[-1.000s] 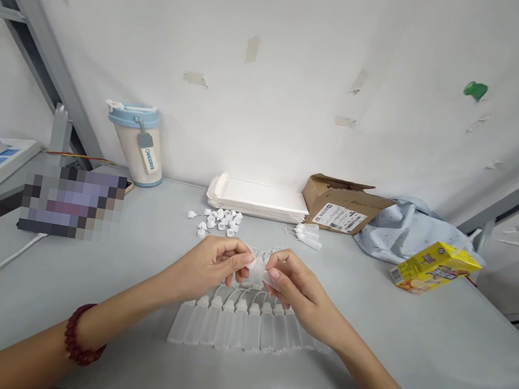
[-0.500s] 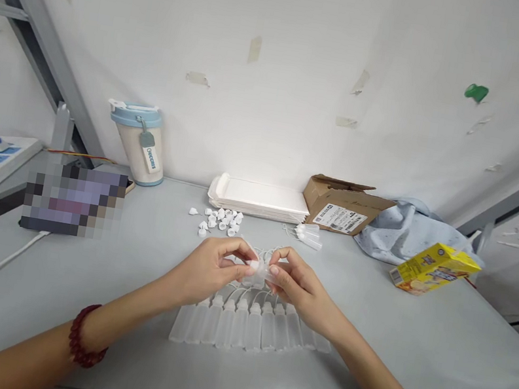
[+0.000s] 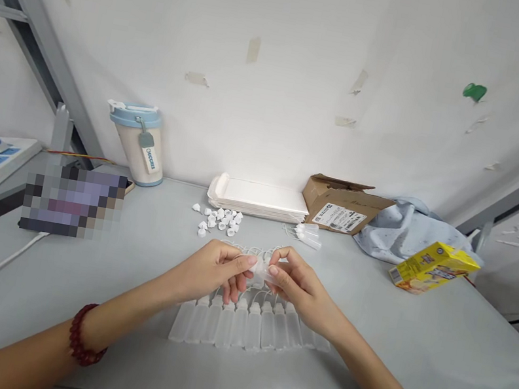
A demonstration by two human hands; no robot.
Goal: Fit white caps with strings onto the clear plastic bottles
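Observation:
Above the middle of the table, a small translucent squeeze bottle (image 3: 268, 276) lies sideways between my hands. My right hand (image 3: 297, 288) pinches its body with thumb and fingers. At its other end, the thumb of my left hand (image 3: 214, 270) presses on the whitish cap, with the fingers curled underneath; the cap is mostly covered. Below my hands lies a row of translucent bottles (image 3: 226, 327), caps pointing away from me, thin straps looping from their necks. More bottles and straps behind the hands are partly hidden. Loose white caps (image 3: 223, 216) form a small heap farther back.
A few small bottles (image 3: 308, 234) lie at the back, near a white stack (image 3: 259, 198) and an open cardboard box (image 3: 346, 209). Blue cloth (image 3: 407, 229) and a yellow carton (image 3: 433, 270) are at right. A tumbler (image 3: 141, 145) and a blurred-out device (image 3: 72, 200) with cable stand left.
My left fingers have shifted from pinching the cap's side to curling lower beneath it, with the thumb moved over the cap. My right hand holds the bottle in about the same place.

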